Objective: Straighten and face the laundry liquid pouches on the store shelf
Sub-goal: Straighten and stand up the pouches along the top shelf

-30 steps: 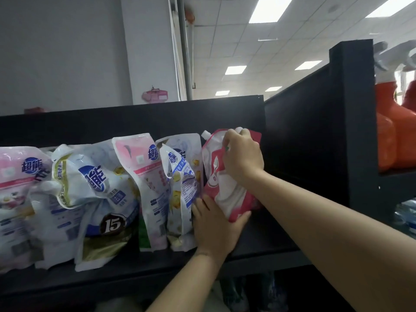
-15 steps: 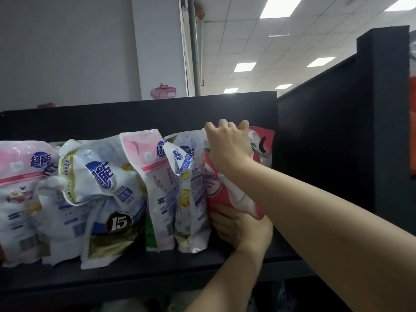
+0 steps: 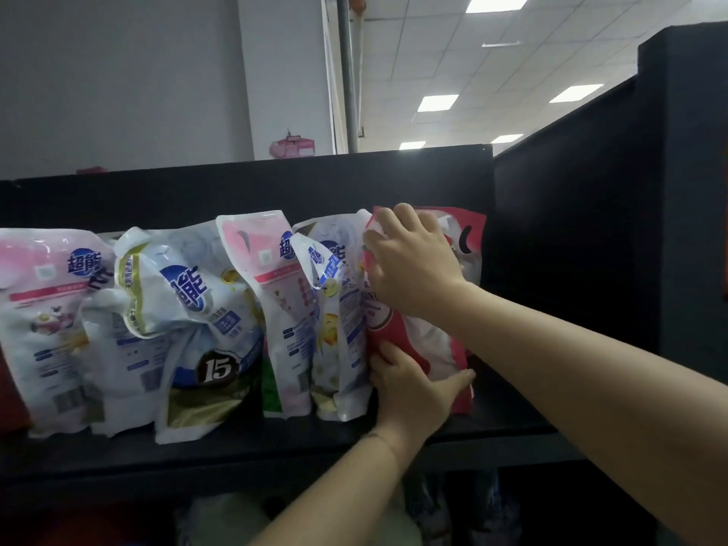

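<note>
Grip: your right hand (image 3: 409, 266) holds the red pouch (image 3: 429, 348) at its 12 o'clock edge, fingers curled over the top seal. Your left hand (image 3: 413, 392) clasps the base at 6 o'clock, thumb spread across the front, fingers tucked in at the 9 o'clock side.

Position: the pouch stands at the 3 o'clock end of the row on the shelf (image 3: 275, 443), near the side panel (image 3: 571, 250).

Risk 1: soft, liquid-filled. Release the top before the base sits flat and it likely slumps.

Risk 2: your left fingers crowd the white-and-yellow pouch (image 3: 335, 329). Shove toward 9 o'clock and the leaning neighbours, the "15" pouch (image 3: 205, 309) included, may topple.
</note>
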The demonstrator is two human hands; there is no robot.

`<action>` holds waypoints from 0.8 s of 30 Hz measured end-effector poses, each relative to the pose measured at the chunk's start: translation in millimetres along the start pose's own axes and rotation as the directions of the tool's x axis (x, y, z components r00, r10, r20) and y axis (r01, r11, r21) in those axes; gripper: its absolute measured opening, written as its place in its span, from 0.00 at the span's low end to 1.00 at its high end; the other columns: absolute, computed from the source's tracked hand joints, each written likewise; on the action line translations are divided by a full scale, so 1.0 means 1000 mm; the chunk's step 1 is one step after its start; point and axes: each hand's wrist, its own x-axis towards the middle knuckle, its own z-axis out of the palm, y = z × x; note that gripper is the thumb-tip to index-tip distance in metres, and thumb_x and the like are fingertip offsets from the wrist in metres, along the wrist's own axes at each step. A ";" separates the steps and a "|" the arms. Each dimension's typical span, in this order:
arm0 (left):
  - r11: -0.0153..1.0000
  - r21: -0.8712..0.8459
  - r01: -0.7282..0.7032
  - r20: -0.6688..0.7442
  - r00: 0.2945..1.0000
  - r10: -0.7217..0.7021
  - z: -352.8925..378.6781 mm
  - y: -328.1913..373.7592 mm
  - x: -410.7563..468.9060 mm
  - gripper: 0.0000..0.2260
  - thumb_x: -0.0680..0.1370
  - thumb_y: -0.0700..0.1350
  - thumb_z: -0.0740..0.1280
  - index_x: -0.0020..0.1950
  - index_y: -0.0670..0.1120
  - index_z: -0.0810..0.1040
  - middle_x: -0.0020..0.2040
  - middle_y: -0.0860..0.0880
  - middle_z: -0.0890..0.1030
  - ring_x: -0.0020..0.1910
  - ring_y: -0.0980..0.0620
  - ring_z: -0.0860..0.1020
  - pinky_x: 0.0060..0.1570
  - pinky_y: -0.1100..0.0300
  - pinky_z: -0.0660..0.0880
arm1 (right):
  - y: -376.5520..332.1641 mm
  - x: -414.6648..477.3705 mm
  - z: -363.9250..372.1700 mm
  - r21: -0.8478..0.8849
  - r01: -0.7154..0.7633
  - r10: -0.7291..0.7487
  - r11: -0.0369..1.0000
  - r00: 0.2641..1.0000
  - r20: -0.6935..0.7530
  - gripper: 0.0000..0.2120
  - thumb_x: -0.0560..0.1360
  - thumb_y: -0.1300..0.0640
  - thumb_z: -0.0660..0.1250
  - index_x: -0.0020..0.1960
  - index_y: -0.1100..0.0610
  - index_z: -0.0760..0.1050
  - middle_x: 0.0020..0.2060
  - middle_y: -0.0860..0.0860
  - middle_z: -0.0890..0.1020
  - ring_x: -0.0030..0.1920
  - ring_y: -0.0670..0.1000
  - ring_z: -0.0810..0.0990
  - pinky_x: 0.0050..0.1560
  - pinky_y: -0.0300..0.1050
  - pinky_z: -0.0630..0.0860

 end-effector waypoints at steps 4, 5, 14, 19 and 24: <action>0.997 -0.080 -0.012 0.153 0.988 0.024 -0.048 -0.023 0.012 0.25 0.69 0.55 0.75 0.60 0.47 0.71 0.54 0.52 0.79 0.54 0.53 0.78 0.56 0.61 0.73 | -0.012 -0.006 -0.001 0.085 0.059 -0.055 0.995 0.997 -0.047 0.13 0.70 0.53 0.62 0.48 0.59 0.78 0.53 0.58 0.78 0.55 0.61 0.74 0.54 0.58 0.67; 0.994 -0.109 -0.017 0.176 0.984 0.036 -0.060 -0.029 0.014 0.15 0.71 0.51 0.75 0.51 0.49 0.73 0.42 0.55 0.80 0.45 0.54 0.79 0.50 0.60 0.76 | -0.016 -0.006 -0.002 0.110 0.079 -0.074 0.991 0.996 -0.055 0.15 0.69 0.52 0.58 0.46 0.59 0.79 0.50 0.57 0.78 0.53 0.61 0.75 0.53 0.57 0.67; 0.987 -0.056 -0.153 0.234 0.959 0.162 -0.174 -0.072 0.005 0.08 0.71 0.50 0.74 0.44 0.46 0.82 0.41 0.48 0.84 0.41 0.52 0.82 0.47 0.55 0.79 | -0.069 0.002 -0.009 0.321 0.185 -0.143 0.929 0.979 -0.148 0.15 0.66 0.57 0.54 0.40 0.62 0.77 0.44 0.57 0.79 0.44 0.60 0.77 0.43 0.53 0.72; 0.956 0.232 -0.177 0.076 0.984 0.164 -0.229 -0.100 -0.003 0.09 0.72 0.52 0.73 0.46 0.50 0.79 0.43 0.50 0.81 0.42 0.52 0.79 0.43 0.60 0.74 | -0.112 0.011 -0.024 0.383 0.297 -0.235 0.875 0.951 -0.202 0.12 0.68 0.55 0.57 0.43 0.59 0.77 0.44 0.56 0.78 0.44 0.59 0.76 0.44 0.53 0.71; 0.885 0.456 -0.095 0.019 0.995 0.097 -0.280 -0.124 -0.024 0.09 0.74 0.55 0.70 0.49 0.57 0.72 0.47 0.54 0.77 0.45 0.54 0.77 0.47 0.55 0.76 | -0.174 0.021 -0.036 0.485 0.418 -0.421 0.768 0.900 -0.110 0.16 0.70 0.50 0.54 0.46 0.56 0.77 0.41 0.52 0.77 0.42 0.56 0.76 0.42 0.50 0.71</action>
